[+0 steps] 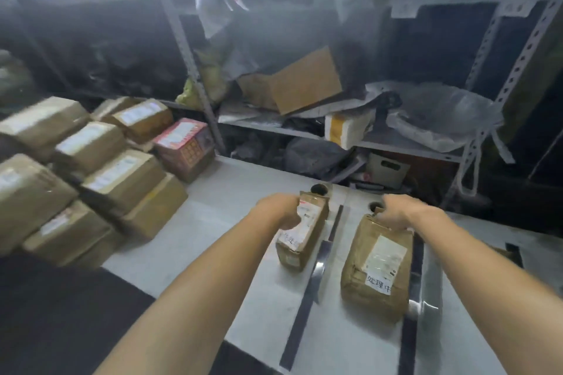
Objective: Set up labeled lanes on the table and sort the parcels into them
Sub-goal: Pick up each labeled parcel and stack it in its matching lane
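Now, left hand (283,212): curled round the far end of the narrow parcel (304,242), grasping it.
right hand (394,214): fingers clasped over the far end of the wide parcel (365,292), holding it.
narrow parcel: lies flat on the white table (231,222), its length running toward 12 o'clock; a handwritten slip (289,239) on top is too blurred to read.
wide parcel: flat on the table at 3 o'clock of the narrow parcel, apart from it; a white note (378,283) at its near end reads 处理中.
tape strips: 2 dark strips run toward 12 o'clock, 1 (304,304) between the 2 parcels, the other (409,341) along the wide parcel's 3 o'clock edge.
parcel pile (91,167): brown boxes stacked at the table's 9 o'clock side, a red box (185,143) at its far end.
shelving (304,131): metal racks at 12 o'clock beyond the table, holding cardboard and bags.
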